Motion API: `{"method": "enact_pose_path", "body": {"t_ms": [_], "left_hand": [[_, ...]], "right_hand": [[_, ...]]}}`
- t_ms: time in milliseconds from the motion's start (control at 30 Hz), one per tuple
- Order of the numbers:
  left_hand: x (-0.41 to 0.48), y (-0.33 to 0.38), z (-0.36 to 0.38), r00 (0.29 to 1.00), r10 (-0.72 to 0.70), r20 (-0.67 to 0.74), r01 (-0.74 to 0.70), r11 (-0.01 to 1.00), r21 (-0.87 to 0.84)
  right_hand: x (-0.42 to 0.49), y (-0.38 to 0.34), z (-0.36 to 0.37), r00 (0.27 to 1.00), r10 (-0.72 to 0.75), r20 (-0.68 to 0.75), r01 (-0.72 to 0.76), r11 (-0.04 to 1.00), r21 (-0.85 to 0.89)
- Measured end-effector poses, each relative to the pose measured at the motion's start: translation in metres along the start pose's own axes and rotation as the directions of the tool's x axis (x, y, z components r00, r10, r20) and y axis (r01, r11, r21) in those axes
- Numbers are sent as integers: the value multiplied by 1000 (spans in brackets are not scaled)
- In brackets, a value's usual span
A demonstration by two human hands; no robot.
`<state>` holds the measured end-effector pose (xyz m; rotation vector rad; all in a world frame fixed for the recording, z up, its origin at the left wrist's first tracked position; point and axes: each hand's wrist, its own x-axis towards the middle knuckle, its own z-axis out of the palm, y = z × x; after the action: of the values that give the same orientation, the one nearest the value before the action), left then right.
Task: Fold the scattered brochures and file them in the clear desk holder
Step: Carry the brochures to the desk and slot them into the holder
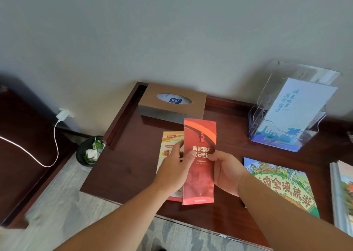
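**Both hands on the red brochure, held lengthwise over the desk**

Left hand (174,167): thumb pressed on the printed front at the left edge of the red brochure (198,182), forefinger reaching up alongside that edge, other fingers tucked behind the sheet. It pinches the edge.

Right hand (227,172): thumb tip on the right edge at about the same height, fingers curled behind. It also grips. Both forearms come in from the near edge of the view and converge on the brochure.

Red brochure: a narrow folded strip. Its long axis runs away from the person toward the wall, nearly upright in the view. The far end points at the tissue box (172,102) and the near end sits by the front edge of the desk (124,166). The cover faces the camera and the lettering reads the right way up. I cannot tell whether the near end touches the desk.

An orange-and-yellow brochure (169,144) lies flat on the desk, partly under the left hand and the red strip.

The clear holder (256,121) stands at the back right of the desk, well apart from the hands. A white-and-blue brochure (299,102) stands upright inside it.

A cartoon map brochure (282,184) lies flat just right of the right wrist. A stack of booklets (342,193) lies at the right border.
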<state>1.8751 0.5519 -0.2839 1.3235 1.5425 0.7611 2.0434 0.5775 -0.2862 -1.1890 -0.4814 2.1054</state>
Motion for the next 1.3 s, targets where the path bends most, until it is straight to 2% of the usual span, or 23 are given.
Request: {"method": "enact_pose_path", "body": {"t_ms": [167,267,333,467,500,600,667,700,733,800,867,900,967,1067,1200,1300], "left_hand": [[-3,5,8,981,-119,-153,98,985,-141],[-5,4,9,977,-198,-79,167,941,-296],[-7,2,12,982,-182,-52,164,954,-251],[-8,-2,16,958,-47,-284,77,992,96],[-8,-4,15,955,-40,-293,80,989,127],[-6,-7,13,976,-145,-161,150,988,20],[-3,-14,15,984,-117,-136,132,986,103],[-2,-18,15,986,-93,-140,116,979,166],[-1,-23,15,987,-77,-144,109,967,230],[0,-34,16,989,-53,-136,103,913,396],[-1,-44,18,992,-24,-126,94,808,581],[-1,-48,18,992,5,-123,79,742,666],[1,-51,21,989,120,-83,-6,601,800],[14,-51,30,957,281,69,-212,519,828],[37,-61,43,927,247,282,-365,432,825],[38,-75,41,911,274,309,-394,352,849]], "right_hand": [[2,7,5,976,-81,-201,35,975,-219],[-2,9,2,978,-59,-201,11,973,-231],[-5,11,3,985,-39,-167,2,976,-216],[-7,13,6,970,-83,-229,34,977,-210],[-8,12,6,968,-83,-235,34,978,-204],[-9,12,4,965,-85,-249,34,979,-202],[-8,15,4,942,-159,-297,43,931,-362],[-7,17,2,919,-236,-315,36,847,-530],[-7,20,-1,897,-323,-301,18,708,-706],[-8,25,-8,893,-417,-172,-11,361,-932],[-9,34,-15,935,-350,-47,-40,27,-999],[-8,40,-19,956,-293,-13,-47,-108,-993],[-7,50,-23,978,-207,34,-28,-292,-956],[-4,57,-26,979,-186,77,-8,-416,-909],[-4,58,-29,978,-197,66,-29,-442,-897],[-3,60,-30,979,-197,57,-38,-447,-894]]}}
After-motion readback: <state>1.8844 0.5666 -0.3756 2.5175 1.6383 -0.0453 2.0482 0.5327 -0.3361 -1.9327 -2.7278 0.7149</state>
